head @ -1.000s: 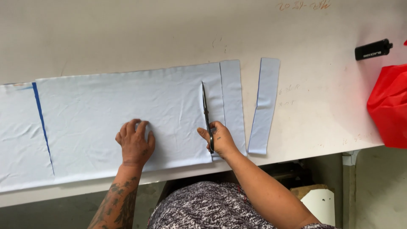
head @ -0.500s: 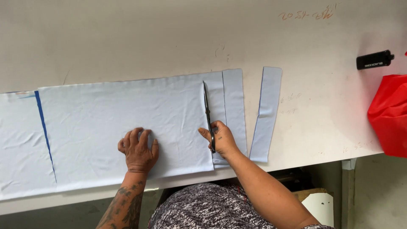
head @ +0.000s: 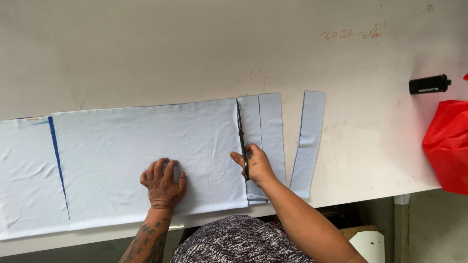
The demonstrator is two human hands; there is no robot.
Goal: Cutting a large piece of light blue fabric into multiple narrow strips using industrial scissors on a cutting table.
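Observation:
A wide sheet of pale blue fabric [head: 141,146] lies flat on the white table [head: 204,53]. My left hand [head: 163,182] presses down on it with fingers spread, near the table's front edge. My right hand [head: 257,165] grips black scissors [head: 241,134], whose blades point away from me along a cut line at the sheet's right end. Just right of the blades lie narrow cut strips [head: 265,141] side by side. A separate pale blue strip [head: 308,143] lies apart, further right.
A dark blue line [head: 57,165] runs across the fabric at the left. A black cylinder [head: 429,84] lies on the table at the far right, with a red bag [head: 448,146] below it. The table's front edge runs just in front of my body.
The scissors blades have advanced along the cut toward the fabric's far edge. My left hand has stayed pressed on the sheet, sliding slightly along it.

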